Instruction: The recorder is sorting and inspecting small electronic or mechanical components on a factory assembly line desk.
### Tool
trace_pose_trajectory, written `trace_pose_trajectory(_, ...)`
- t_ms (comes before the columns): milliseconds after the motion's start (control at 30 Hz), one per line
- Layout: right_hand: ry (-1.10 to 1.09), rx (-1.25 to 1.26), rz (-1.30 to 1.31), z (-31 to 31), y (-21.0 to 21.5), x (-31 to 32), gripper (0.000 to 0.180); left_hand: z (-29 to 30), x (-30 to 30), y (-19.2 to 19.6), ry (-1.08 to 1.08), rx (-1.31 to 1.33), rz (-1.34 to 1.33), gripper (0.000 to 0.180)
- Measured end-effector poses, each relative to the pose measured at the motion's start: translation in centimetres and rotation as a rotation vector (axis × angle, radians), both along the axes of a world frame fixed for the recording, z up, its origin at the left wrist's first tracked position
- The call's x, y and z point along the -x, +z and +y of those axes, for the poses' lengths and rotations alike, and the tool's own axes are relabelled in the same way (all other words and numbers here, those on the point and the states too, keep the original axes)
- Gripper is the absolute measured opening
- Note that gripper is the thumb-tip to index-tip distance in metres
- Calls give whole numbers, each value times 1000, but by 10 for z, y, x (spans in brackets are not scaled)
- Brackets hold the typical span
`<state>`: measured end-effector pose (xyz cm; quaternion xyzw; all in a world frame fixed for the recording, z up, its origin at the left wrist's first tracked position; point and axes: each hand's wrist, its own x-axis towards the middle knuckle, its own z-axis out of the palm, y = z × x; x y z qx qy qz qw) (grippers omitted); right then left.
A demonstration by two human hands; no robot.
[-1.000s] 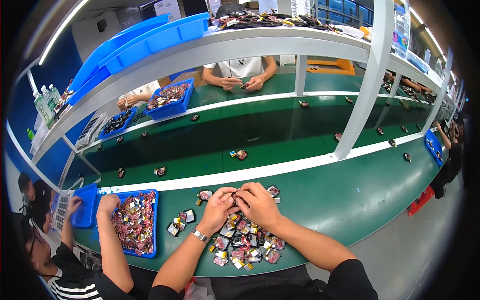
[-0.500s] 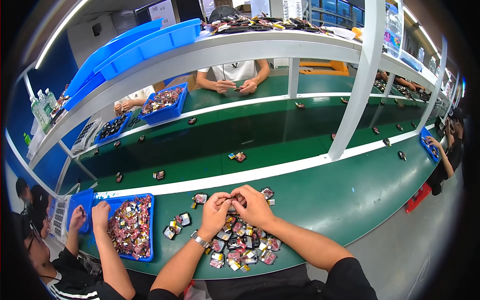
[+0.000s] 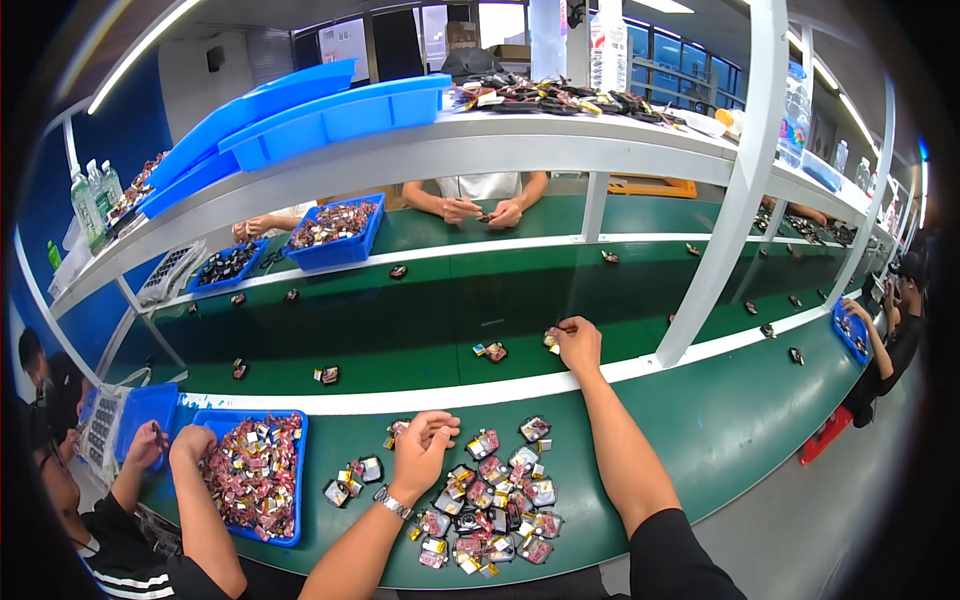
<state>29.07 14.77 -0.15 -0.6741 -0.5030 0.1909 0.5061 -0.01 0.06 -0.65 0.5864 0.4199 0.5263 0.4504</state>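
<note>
The right hand (image 3: 578, 343) reaches out toward twelve o'clock over the white strip onto the darker green belt (image 3: 400, 330), its fingers (image 3: 562, 328) pinched narrow on a small dark part (image 3: 551, 341) with a pale tag. The left hand (image 3: 422, 455) hangs loosely curled, holding nothing visible, at ten o'clock of a heap of small parts (image 3: 490, 505), glossy red, black and silver, on the green surface (image 3: 720, 440).

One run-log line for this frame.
right hand: on small part, green belt | left hand: curled above parts pile
</note>
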Motion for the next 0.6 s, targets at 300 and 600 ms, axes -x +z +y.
trace_pose_trajectory(300, 250, -179, -498, -13, -8, 80, 46, 7, 9, -8, -12, 21, 9, 16)
trace_pose_trajectory(600, 459, -329, -79, -47, -8, 54, 45, 13, 6, -12, -12, -7, 21, 16)
